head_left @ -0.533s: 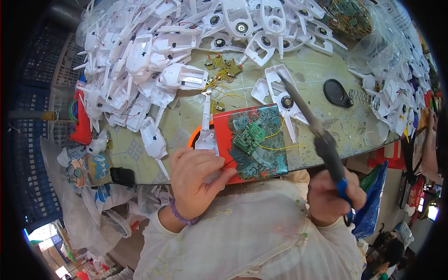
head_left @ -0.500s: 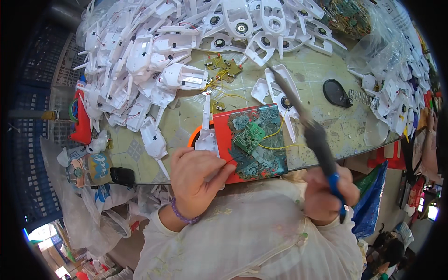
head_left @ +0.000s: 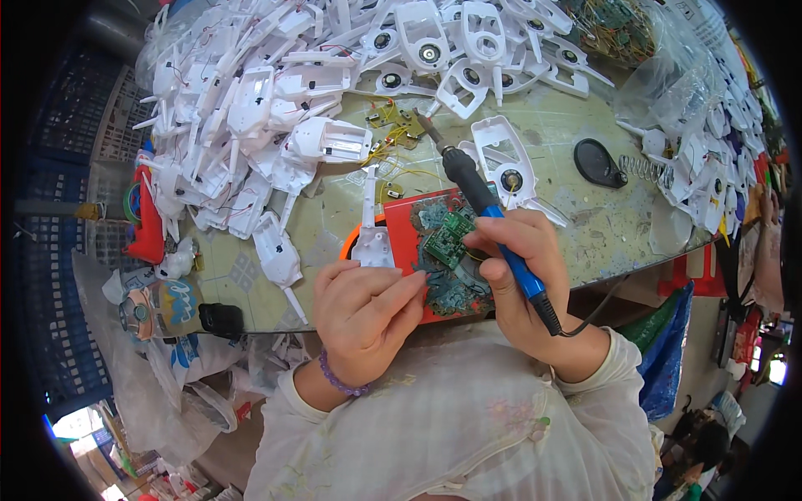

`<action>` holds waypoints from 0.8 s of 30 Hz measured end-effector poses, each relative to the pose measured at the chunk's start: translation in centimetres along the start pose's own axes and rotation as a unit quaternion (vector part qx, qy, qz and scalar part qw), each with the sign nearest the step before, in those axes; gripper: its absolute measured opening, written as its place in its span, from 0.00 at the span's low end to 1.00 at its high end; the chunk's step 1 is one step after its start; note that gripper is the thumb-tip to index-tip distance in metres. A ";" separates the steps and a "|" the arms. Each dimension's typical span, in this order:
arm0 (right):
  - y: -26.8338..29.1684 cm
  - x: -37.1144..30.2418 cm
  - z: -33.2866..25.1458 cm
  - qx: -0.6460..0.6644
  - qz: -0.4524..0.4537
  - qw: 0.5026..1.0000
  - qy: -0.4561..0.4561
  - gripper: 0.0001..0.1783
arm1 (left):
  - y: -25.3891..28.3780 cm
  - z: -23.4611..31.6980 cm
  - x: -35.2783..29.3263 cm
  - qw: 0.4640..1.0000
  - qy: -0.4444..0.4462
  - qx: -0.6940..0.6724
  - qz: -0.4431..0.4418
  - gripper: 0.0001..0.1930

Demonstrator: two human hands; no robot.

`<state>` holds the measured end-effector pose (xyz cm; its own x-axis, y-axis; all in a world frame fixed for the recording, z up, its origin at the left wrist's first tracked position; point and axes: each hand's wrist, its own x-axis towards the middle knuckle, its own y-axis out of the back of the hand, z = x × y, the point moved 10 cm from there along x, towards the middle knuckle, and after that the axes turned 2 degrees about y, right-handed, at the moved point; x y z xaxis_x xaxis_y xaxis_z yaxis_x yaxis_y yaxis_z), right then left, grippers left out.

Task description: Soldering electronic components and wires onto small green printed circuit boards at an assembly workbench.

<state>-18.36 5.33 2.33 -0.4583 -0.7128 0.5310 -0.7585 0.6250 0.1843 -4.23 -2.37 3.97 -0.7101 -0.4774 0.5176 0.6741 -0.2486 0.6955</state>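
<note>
A soldering iron [head_left: 478,188] with a blue and black handle lies in my right hand [head_left: 539,292], its tip slanting up and away to the left. The fingertips of that hand reach the right side of a green circuit board [head_left: 449,237]. This board rests on a red-edged pad [head_left: 403,235] whose middle is covered in grey-green residue. At the pad's near left part, the fingers of my left hand [head_left: 365,321] are pinched together; what lies between them is too small to make out. Beside the left fingers sits a white plastic part [head_left: 372,248].
White plastic housings [head_left: 251,100] are heaped across the far left and back. Boards with yellow wires [head_left: 397,138] lie beyond the pad. A white housing with a round speaker [head_left: 511,179], a black oval cover [head_left: 597,163] and a coil spring [head_left: 647,171] lie right.
My right hand has come left and inward over the pad, swinging the soldering iron's tip to the left. The speaker housing has turned slightly. My left hand stays by the board.
</note>
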 end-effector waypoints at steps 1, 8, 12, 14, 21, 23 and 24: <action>0.0 0.0 0.0 -0.001 0.001 1.000 -0.001 0.20 | 0.0 0.1 0.4 1.000 0.000 -0.001 -0.001 0.15; -0.4 0.5 -0.6 -0.048 -0.033 0.998 0.029 0.23 | -2.0 1.1 2.1 0.997 -0.044 -0.031 -0.061 0.14; -0.3 0.5 -0.8 -0.048 -0.046 0.997 0.026 0.24 | -2.7 0.9 1.8 0.996 -0.032 -0.037 -0.076 0.14; -0.2 0.7 -0.9 -0.042 -0.045 0.998 0.029 0.23 | -2.8 1.0 1.7 0.996 -0.032 -0.031 -0.080 0.14; 3.4 -1.0 -0.2 0.065 0.028 0.998 -0.006 0.18 | -2.7 0.6 1.2 0.997 -0.033 -0.004 -0.073 0.15; 5.7 -2.4 0.2 0.142 0.101 0.985 -0.007 0.17 | -2.7 0.6 1.1 0.996 -0.035 0.003 -0.076 0.16; 6.8 -3.1 0.1 0.155 0.115 0.981 0.010 0.16 | -2.6 0.6 1.0 0.996 -0.038 0.007 -0.078 0.16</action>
<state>-22.11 11.73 1.84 -0.6275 -0.5557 0.5454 -0.7414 0.6404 -0.2005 -6.78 -1.69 3.00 -0.8192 -0.3692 0.4388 0.5523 -0.3019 0.7771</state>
